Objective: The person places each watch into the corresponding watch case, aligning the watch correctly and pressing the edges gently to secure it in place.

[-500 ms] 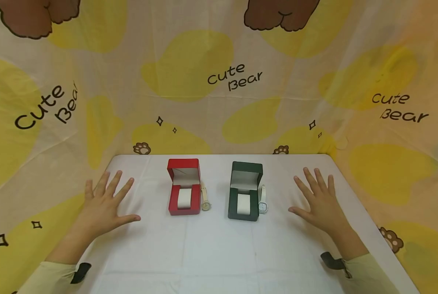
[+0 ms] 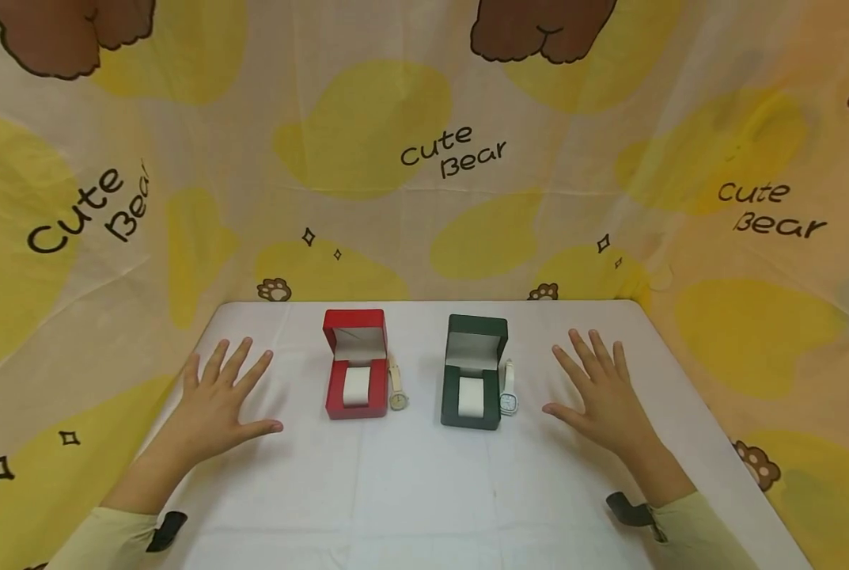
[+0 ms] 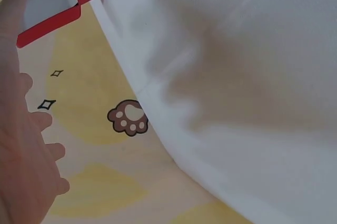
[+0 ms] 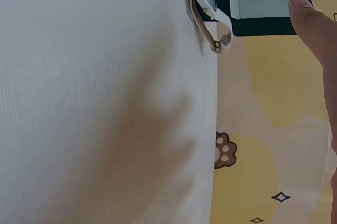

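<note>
Side by side on the white table stand a red watch box (image 2: 335, 389) and a dark green watch box (image 2: 449, 400), lids up, each with a white cushion inside. A cream-strapped watch (image 2: 397, 396) lies against the red box's right side. Beside the green box's right side is a white watch (image 2: 509, 398), also seen in the right wrist view. My left hand (image 2: 214, 416), fingers spread, hovers left of the red box, holding nothing. To the right of the white watch my right hand (image 2: 604, 408) hovers with fingers spread and nothing in it.
The table (image 2: 396, 491) is covered in white cloth. Behind it and at both sides hangs a printed curtain (image 2: 367, 127) with yellow patches and "Cute Bear" lettering. Black straps (image 2: 166, 531) show at both sleeve cuffs.
Both hands have moved a little inward, the left one to the right and the right one to the left. The boxes and watches stay where they were.
</note>
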Tool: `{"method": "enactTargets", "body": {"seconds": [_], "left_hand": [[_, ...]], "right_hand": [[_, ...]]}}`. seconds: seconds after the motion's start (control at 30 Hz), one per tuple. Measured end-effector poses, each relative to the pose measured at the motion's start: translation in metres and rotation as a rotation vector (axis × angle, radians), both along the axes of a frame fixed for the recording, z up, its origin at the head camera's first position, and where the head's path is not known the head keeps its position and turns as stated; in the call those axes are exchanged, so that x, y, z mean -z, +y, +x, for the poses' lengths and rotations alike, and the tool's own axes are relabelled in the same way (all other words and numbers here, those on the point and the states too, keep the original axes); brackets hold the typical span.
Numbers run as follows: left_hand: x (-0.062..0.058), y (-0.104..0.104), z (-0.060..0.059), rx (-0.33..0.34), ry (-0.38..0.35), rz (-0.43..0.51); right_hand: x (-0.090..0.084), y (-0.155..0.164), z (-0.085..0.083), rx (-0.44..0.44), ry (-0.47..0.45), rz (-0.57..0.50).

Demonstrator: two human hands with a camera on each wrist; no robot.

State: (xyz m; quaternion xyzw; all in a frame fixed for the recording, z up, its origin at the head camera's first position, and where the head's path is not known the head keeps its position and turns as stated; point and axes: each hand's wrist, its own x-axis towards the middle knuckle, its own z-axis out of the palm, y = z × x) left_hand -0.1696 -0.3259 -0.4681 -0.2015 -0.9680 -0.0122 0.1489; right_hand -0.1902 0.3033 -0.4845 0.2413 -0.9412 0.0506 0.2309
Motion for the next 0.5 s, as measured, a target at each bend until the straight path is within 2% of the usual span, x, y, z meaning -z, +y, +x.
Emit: {"method": "enactTargets", "body": {"seconds": [0.5], "left_hand": [[0.005, 0.02, -0.008, 0.047, -0.065, 0.127]], "right_hand": [[0.002, -0.022, 0.004, -0.073, 0.012, -0.072]]}}
